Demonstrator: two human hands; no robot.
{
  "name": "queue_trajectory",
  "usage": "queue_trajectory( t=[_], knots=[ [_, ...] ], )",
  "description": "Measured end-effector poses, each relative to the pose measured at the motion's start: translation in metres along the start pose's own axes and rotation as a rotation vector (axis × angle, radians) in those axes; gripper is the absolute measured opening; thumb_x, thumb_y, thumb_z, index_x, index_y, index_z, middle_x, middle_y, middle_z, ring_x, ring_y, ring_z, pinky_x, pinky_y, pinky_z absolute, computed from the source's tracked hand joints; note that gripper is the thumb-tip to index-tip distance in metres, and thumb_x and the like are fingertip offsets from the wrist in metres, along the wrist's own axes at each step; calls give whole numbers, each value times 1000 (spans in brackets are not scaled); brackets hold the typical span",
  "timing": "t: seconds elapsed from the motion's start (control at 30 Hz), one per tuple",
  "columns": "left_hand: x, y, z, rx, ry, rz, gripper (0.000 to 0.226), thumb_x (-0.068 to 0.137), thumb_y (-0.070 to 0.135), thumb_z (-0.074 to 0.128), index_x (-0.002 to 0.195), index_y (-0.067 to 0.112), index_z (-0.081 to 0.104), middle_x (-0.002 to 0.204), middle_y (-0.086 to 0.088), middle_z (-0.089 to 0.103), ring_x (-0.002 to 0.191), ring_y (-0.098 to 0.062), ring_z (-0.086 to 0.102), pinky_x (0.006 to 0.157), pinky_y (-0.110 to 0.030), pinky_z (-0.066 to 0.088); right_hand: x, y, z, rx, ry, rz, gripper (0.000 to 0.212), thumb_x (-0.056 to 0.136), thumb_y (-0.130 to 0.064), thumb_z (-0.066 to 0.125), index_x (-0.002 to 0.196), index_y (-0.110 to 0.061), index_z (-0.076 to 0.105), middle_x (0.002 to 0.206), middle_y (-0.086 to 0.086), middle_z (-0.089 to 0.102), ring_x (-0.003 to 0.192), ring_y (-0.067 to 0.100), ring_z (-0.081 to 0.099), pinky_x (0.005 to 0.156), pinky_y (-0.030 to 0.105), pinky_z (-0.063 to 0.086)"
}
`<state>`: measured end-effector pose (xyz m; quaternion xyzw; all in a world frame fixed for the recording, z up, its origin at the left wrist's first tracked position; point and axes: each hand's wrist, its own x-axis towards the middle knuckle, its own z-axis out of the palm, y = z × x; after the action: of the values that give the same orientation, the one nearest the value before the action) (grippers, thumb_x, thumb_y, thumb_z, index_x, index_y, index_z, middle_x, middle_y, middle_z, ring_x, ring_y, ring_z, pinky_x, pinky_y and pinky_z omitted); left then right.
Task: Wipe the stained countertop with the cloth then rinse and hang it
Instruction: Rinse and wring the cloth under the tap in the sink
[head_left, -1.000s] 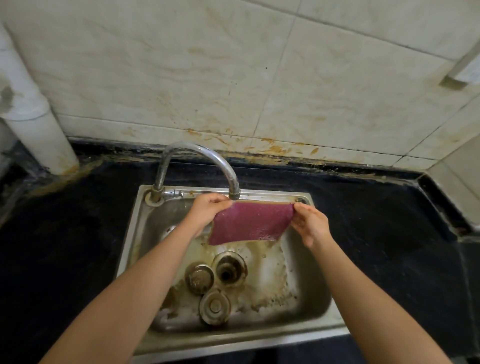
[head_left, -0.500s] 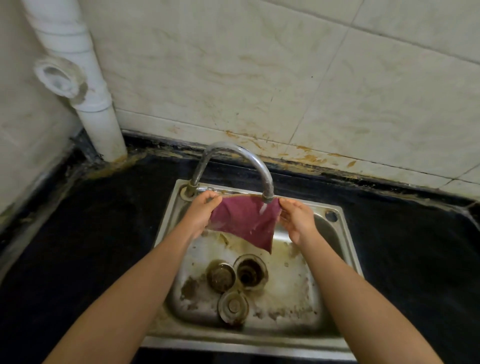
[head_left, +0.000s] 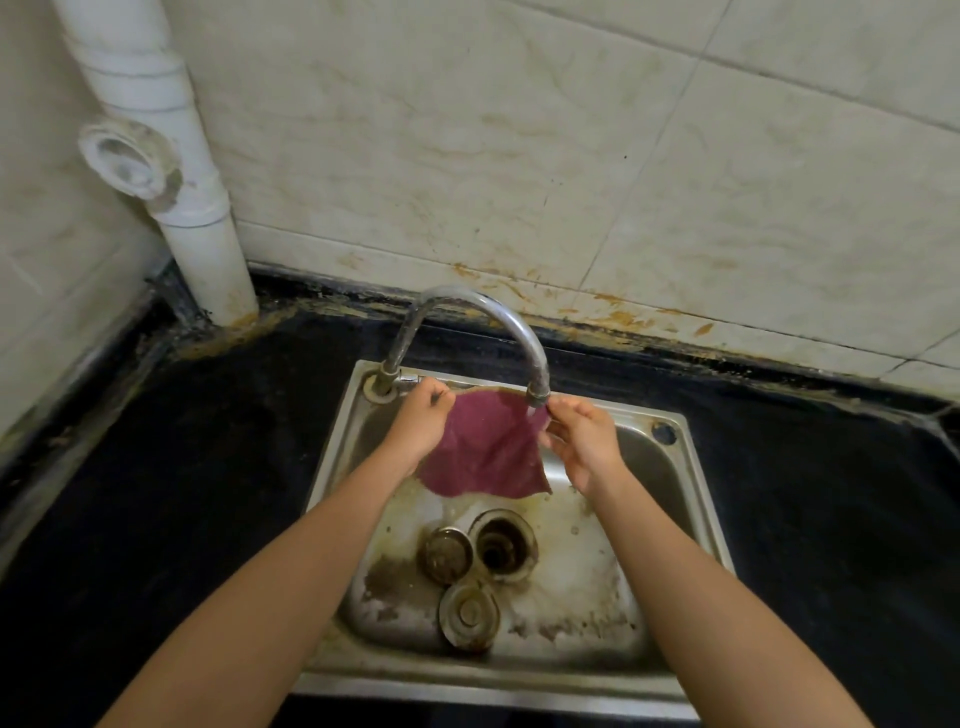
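Both the left hand (head_left: 420, 423) and right hand (head_left: 584, 444) pinched the cloth (head_left: 485, 457) under the tap (head_left: 519, 326); a slack pinch risked dropping it into the grimy sink (head_left: 493, 693).

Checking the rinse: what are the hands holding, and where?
The left hand and right hand pinch the maroon cloth by its two upper corners.

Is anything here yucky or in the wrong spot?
A metal strainer and a round plug lie loose beside the open drain, not in it. Brown stains cover the sink floor, and orange grime lines the wall's foot.
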<state>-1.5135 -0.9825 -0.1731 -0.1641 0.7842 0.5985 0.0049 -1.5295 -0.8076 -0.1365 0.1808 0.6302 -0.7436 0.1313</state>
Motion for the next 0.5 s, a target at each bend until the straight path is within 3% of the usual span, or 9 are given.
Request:
queue_trajectory(
  t=[0.1, 0.37, 0.5],
  knots=[
    [-5, 2, 12, -137, -48, -84, 17, 96, 18, 44, 79, 17, 48, 77, -3, 52, 69, -15, 47, 61, -28, 39, -4, 9, 5, -31, -73, -9, 22, 90, -1, 53, 70, -10, 54, 54, 0, 63, 53, 12, 57, 51, 20, 48],
    [-21, 12, 25, -583, -218, -250, 11, 95, 12, 47, 86, 14, 53, 81, -7, 61, 69, -17, 58, 59, -28, 47, -15, 31, 17, -125, -157, -50, 16, 86, 4, 57, 76, -6, 64, 64, -2, 66, 63, 9, 60, 59, 16, 53],
    [-22, 10, 19, -708, -313, -286, 5, 92, 12, 51, 91, 13, 55, 79, -5, 62, 66, -16, 59, 57, -28, 46, -17, 32, 16, -221, -238, -35, 19, 88, 8, 51, 101, 5, 65, 83, 3, 64, 74, 10, 61, 69, 17, 54]
  ],
)
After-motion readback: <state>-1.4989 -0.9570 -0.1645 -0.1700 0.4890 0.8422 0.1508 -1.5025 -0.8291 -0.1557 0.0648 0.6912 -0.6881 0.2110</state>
